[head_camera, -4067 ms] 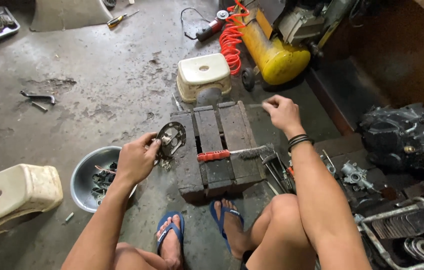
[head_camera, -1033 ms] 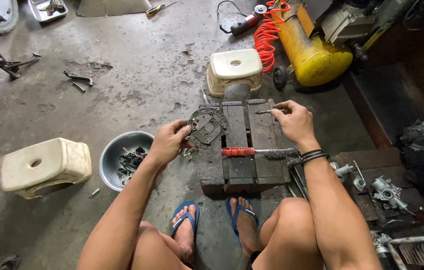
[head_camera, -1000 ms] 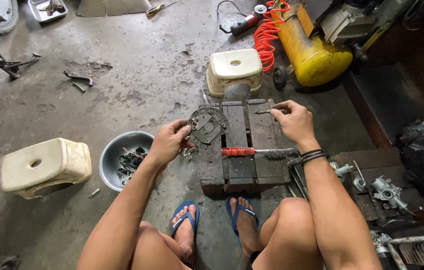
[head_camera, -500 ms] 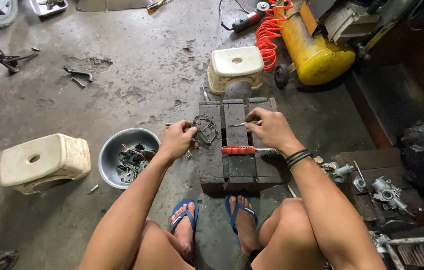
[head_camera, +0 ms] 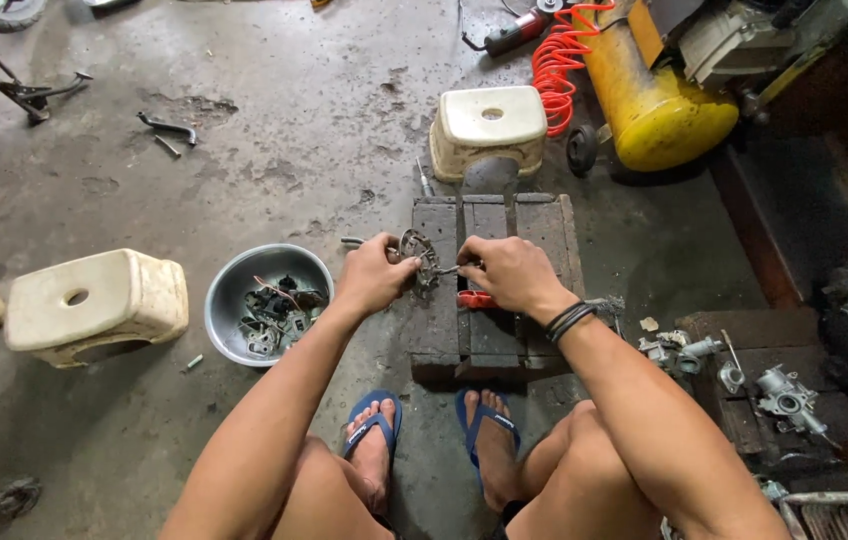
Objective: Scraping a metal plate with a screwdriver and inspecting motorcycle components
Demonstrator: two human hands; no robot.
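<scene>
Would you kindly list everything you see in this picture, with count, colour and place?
metal part: one, dark grey, held over the wooden block
thin tool: one, grey, in the right hand, tip at the part
wooden block: one, dark slatted, on the floor ahead of the feet
red-handled tool: one, lying on the block, mostly hidden by the right hand
metal bowl: one, silver, left of the block, holding small parts
plastic stools: two, cream, one far left, one beyond the block
compressor tank: one, yellow, top right
coiled hose: one, orange, beside the tank
carburettor parts: several, grey, right
flip-flops: two, blue, on the feet
left hand: grips the part
right hand: holds the tool
</scene>
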